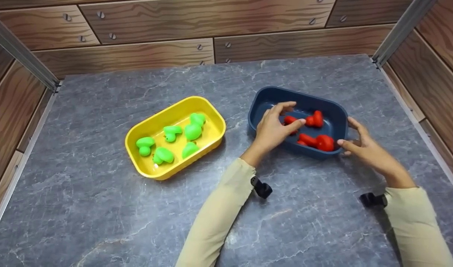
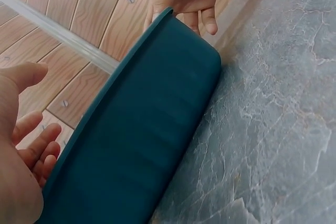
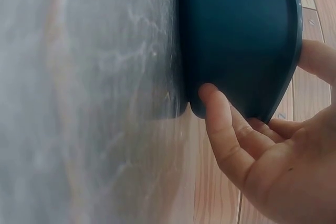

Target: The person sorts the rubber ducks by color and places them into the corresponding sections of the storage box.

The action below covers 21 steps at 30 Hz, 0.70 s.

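A dark blue bin (image 1: 296, 94) holds several red toys (image 1: 324, 142), rounded like little ducks. My left hand (image 1: 272, 126) reaches over the near wall of this bin, thumb spread from loosely bent fingers, just above a red toy (image 1: 293, 120) that it partly covers. In the left wrist view those fingers (image 2: 39, 150) dip behind the rim with nothing seen between them. At the right end of the bin, my right hand (image 1: 367, 148) grips it, thumb at the rim. From the right wrist view, its fingers (image 3: 220, 124) lie along the outer wall.
To the left stands a yellow bin (image 1: 137, 168) containing several green toy ducks (image 1: 163, 155). Both bins sit on a grey marbled tabletop (image 1: 111, 207). Wood-patterned panels (image 1: 156, 22) and metal corner posts (image 1: 24, 48) border the back and sides.
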### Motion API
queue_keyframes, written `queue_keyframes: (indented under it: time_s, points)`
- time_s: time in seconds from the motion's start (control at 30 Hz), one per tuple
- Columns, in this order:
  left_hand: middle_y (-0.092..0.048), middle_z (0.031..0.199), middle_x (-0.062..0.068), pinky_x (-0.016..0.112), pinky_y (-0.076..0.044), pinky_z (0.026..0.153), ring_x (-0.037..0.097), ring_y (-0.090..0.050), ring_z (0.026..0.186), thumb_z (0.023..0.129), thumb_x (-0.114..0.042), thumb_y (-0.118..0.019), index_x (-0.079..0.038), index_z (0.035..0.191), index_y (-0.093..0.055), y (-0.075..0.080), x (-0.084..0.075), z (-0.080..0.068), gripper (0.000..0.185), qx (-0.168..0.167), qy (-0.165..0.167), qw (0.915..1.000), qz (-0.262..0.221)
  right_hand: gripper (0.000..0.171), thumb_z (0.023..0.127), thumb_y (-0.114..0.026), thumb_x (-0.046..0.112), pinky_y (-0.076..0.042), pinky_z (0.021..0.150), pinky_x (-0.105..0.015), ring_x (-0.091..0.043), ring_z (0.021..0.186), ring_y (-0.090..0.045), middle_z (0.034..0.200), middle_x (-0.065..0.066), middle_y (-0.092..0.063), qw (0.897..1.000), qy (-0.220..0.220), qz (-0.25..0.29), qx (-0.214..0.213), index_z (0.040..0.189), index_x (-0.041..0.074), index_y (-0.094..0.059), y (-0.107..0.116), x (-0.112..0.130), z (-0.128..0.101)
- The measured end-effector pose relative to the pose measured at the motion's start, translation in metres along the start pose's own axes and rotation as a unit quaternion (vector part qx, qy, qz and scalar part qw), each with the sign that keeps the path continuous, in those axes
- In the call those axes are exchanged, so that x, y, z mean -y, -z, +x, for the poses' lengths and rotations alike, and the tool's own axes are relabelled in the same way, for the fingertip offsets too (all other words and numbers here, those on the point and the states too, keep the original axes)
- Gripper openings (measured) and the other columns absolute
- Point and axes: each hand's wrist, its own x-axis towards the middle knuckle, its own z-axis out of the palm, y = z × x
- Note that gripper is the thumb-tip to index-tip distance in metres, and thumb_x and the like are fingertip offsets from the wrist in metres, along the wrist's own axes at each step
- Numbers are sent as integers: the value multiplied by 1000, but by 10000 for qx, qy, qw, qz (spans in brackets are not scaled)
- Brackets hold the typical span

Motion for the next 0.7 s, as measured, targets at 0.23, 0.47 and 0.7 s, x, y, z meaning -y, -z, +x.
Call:
queue_keyframes:
  time_s: [0.23, 0.47, 0.7]
  points:
    - [-64, 121, -4, 20, -40, 85, 13, -52, 110, 85, -40, -72, -24, 131, -57, 4, 1, 2, 51, 31, -360, 9993, 96, 81, 101, -50, 25, -49, 72, -13, 19, 91, -49, 154, -30, -3, 9990, 31, -431, -74, 154, 5, 8, 3, 0, 2]
    - [-63, 117, 0, 24, -41, 90, 17, -52, 109, 85, -37, -73, -18, 129, -59, 21, 10, -3, 49, -379, -893, 9942, 460, 82, 98, -56, 20, -48, 71, -10, 19, 93, -43, 150, -35, -17, 9954, 339, -796, -418, 154, 1, 2, 6, 10, -2]
    - [-65, 116, 2, 28, -41, 95, 18, -54, 110, 85, -32, -73, -14, 124, -62, 47, 21, -23, 45, -742, -1301, 9879, 401, 72, 97, -57, 14, -36, 77, 3, 21, 100, -40, 147, -33, -28, 9808, 1029, -1043, -1283, 154, 3, -13, 1, 30, -7]
